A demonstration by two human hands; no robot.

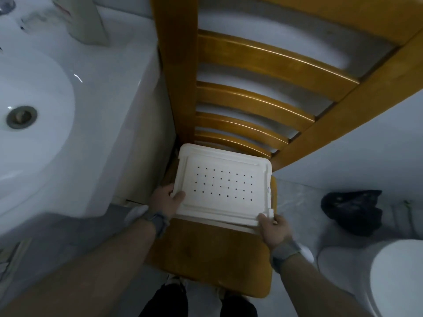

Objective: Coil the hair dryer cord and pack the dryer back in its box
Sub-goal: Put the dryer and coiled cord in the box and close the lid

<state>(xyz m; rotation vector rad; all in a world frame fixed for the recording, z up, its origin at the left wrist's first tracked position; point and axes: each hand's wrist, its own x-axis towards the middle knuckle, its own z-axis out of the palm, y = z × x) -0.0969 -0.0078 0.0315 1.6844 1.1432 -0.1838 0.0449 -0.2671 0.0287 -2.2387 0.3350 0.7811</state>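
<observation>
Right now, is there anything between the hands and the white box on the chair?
Nothing visible. The left hand already grips the white box at its near left corner, and the right hand holds its near right corner. The box sits on the wooden chair seat. No hair dryer is in view.

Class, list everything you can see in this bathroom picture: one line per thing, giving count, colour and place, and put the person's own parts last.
white box: one, white with a grid of small dark dots on top, on the chair seat, held at its near corners.
wooden chair: one, amber-brown, centre, slatted back toward the wall.
sink: one, white with a grey metal drain, left.
dark bundle: one, black, on the floor at right; what it is cannot be told.
toilet: one, white, lower right, partly in view.
left hand: one, grips the box's near-left corner, grey wristband.
right hand: one, grips the box's near-right corner, grey wristband.
</observation>
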